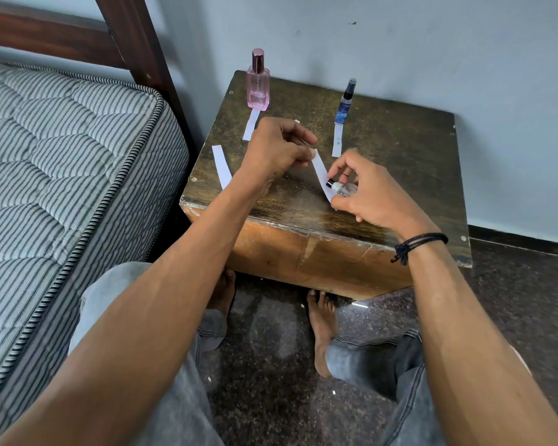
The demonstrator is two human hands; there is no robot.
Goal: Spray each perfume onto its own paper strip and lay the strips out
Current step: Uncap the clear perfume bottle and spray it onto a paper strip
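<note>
Hands low over a small square wooden table [406, 146], top dark, mottled and scuffed, edges chipped, front face a paler orange-brown. Left hand [279, 148] curled, thumb and fingertips pinching the upper end of a narrow white paper strip [319, 169], matte, gently bowed, slanting down and to the right above the near part of the table. Lower end of that strip right at the mouth of a small clear glass vial [343, 188] with a dark collar and silvery neck, held on its side in the right hand [366, 194], thumb beneath and fingers curled over the top. Contact between nozzle and paper too close to call. Black cord bracelet [416, 244] knotted on the right wrist.

Upright along the far side: a rectangular pink glass bottle [257, 86] with a glossy rose-coloured cap, and well to its right a slim cylindrical spray bottle [344, 103] with a black top and blue label. One flat white strip [251, 125] laid just in front of the pink bottle, a second flat strip [337, 140] in front of the slim one, faint marks on it. A curved white strip [222, 167] near the table's left edge.

Off to the left, a quilted mattress [62, 140], grey-and-white striped, with corded piping.
</note>
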